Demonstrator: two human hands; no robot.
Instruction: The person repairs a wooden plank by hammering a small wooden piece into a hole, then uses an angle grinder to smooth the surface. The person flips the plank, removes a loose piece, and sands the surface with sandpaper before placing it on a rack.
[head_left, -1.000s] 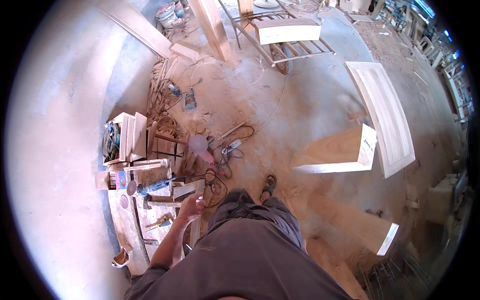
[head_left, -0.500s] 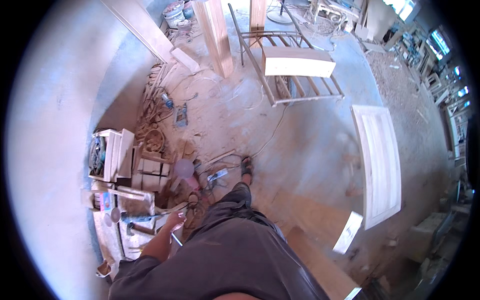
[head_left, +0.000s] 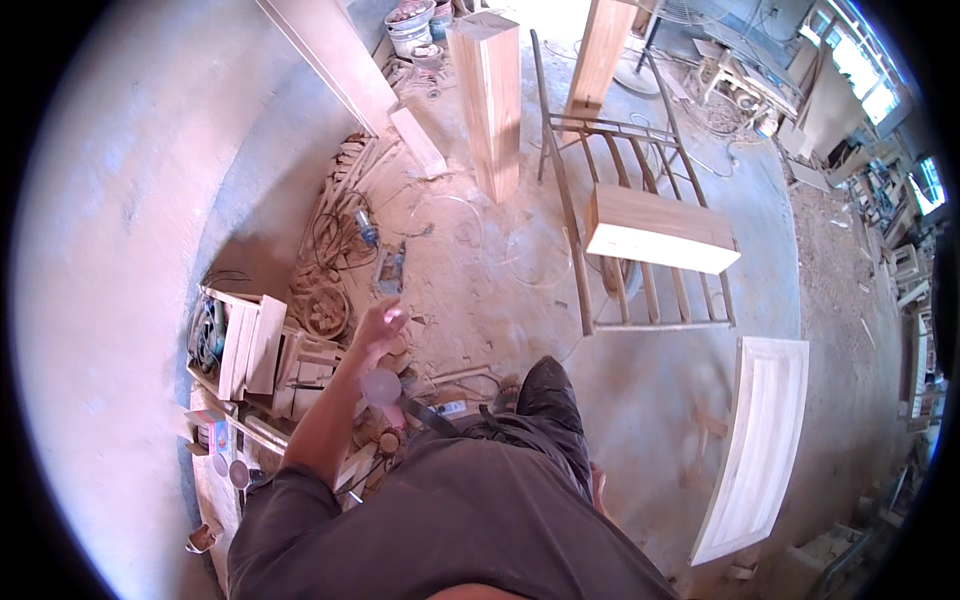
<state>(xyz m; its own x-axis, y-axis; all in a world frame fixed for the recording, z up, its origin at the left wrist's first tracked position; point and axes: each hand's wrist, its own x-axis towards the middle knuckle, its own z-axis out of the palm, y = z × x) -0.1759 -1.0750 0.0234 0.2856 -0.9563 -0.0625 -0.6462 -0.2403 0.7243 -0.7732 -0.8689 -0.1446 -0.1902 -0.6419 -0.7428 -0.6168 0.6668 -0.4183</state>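
My left hand [head_left: 383, 324] is out ahead of me over the dusty floor, its fingers curled in. A small pale pink patch shows at the fingertips; whether that is a held thing I cannot make out. Just beyond the hand lies a blue-grey metal tool [head_left: 390, 268]. A round purple disc [head_left: 381, 387] appears right beside my left forearm. Only a sliver of my right hand [head_left: 598, 487] shows, low beside my right hip, its fingers hidden.
A slatted frame [head_left: 650, 290] carries a wooden box-like piece [head_left: 660, 232]. Wooden posts [head_left: 487, 110] stand farther off. On the right is a pale panel door [head_left: 755, 450]. Crates [head_left: 245, 340], cords, a basket of offcuts [head_left: 325, 310] and scraps line the left wall.
My left hand has swung forward and up, away from the cluttered bench. The surroundings have shifted down and right in view. My right hand's edge now shows; the board at lower right has gone out of view.
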